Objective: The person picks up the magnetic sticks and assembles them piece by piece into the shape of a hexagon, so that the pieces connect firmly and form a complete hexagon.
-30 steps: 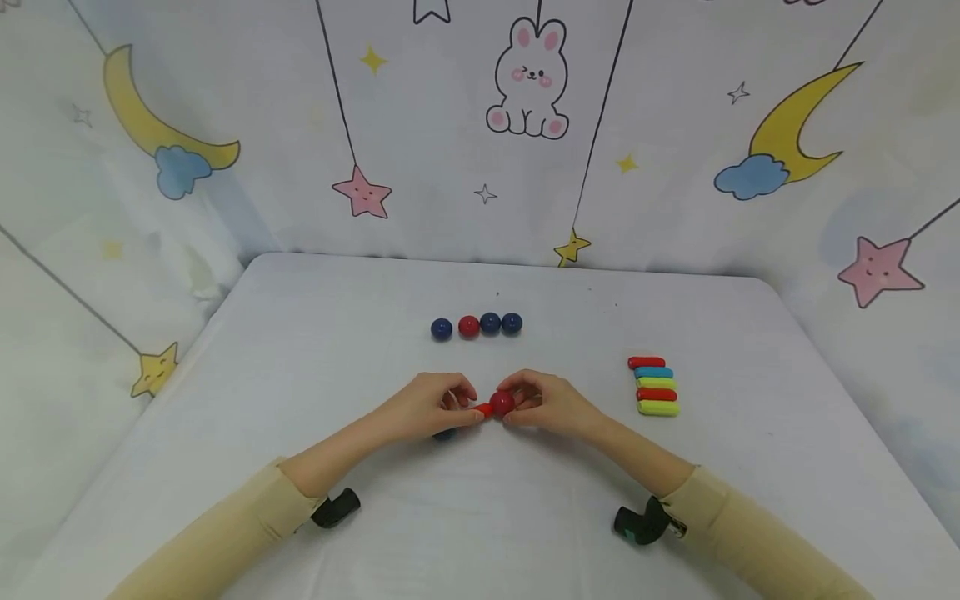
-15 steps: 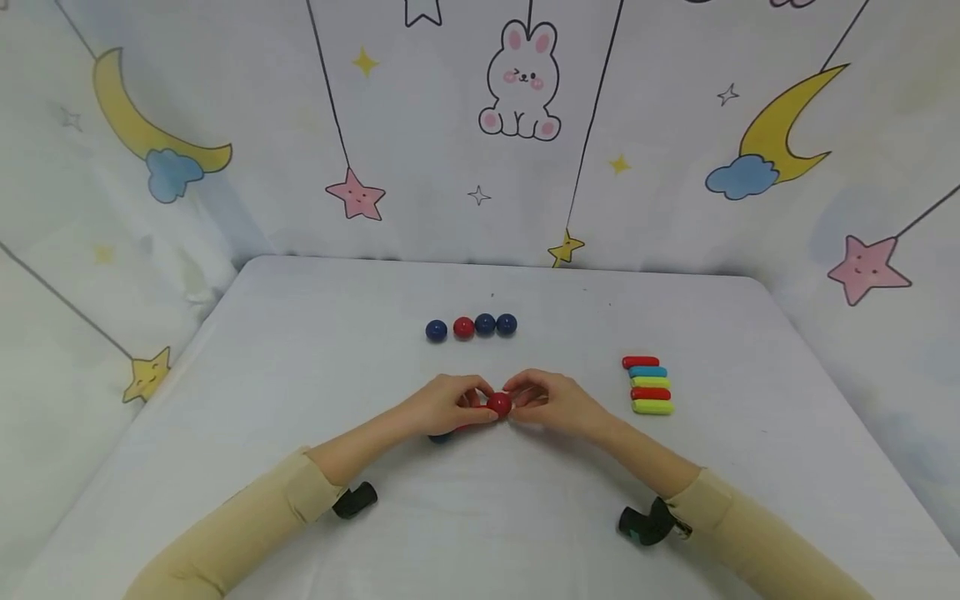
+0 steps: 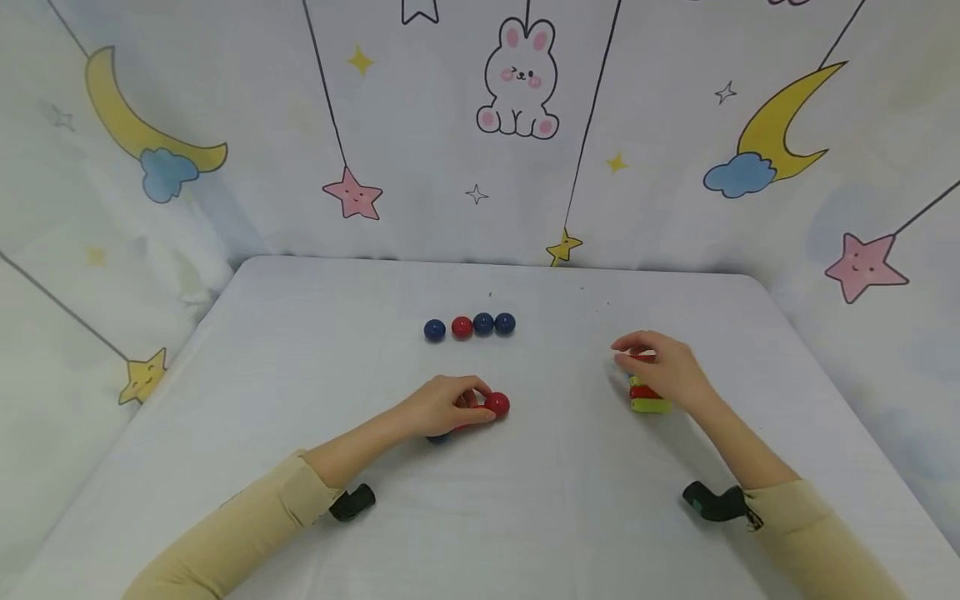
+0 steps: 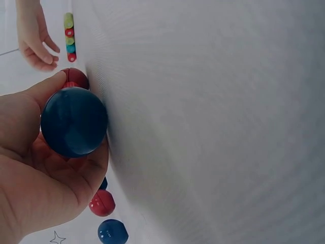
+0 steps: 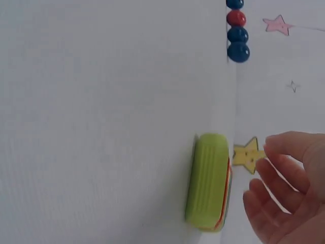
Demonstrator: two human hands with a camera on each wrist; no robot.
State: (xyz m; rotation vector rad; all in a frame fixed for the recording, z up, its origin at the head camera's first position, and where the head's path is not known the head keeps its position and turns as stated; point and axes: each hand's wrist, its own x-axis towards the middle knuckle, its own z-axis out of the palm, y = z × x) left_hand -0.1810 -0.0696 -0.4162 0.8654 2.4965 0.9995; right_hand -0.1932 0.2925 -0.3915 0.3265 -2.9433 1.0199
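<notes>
My left hand [image 3: 435, 406] pinches a joined piece low over the white tabletop. It has a red ball [image 3: 498, 405] at its far end, a red rod [image 4: 70, 84] in the middle and a dark blue ball [image 4: 74, 122] at the near end, which fills much of the left wrist view. On the right, my right hand [image 3: 670, 371] hovers with bent, parted fingers over a column of coloured rods. A yellow-green rod [image 5: 208, 178] lies nearest in the right wrist view, with a red rod [image 3: 643, 392] just behind it. The hand covers the farther rods in the head view.
Toward the back of the table [image 3: 337, 300] sits a row of balls: a blue ball [image 3: 434, 331] slightly apart, a red ball [image 3: 462, 327], then two blue balls touching. A patterned cloth backdrop [image 3: 420, 125] rises behind the table.
My right hand has left the red ball and moved right to above the rods. My left hand has shifted slightly right and now steadies the piece alone, its fingertips up at the red ball.
</notes>
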